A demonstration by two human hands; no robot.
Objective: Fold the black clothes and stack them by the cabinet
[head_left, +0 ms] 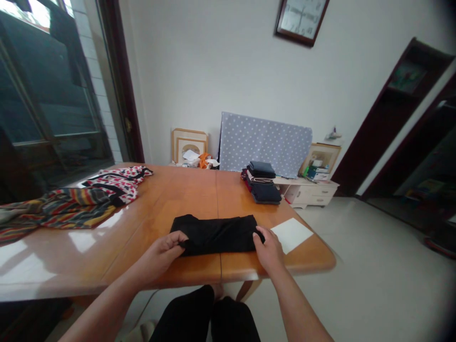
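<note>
A black garment (217, 234), folded into a long flat strip, lies on the wooden table (185, 190) near its front edge. My left hand (167, 247) pinches the garment's lower left corner between thumb and fingers. At the other end, my right hand (268, 247) grips the right edge, with the thumb on top and the fingers partly hidden behind the cloth. What kind of garment it is, I cannot make out. A white sheet of paper (294, 233) lies on the table just right of my right hand.
A stack of folded clothes (262, 183) stands at the table's back right. Loose patterned clothes, one striped (78, 206) and one red-and-white (123, 183), lie on the left. Behind the table are a dotted grey cloth (263, 142) and a white low cabinet (313, 194).
</note>
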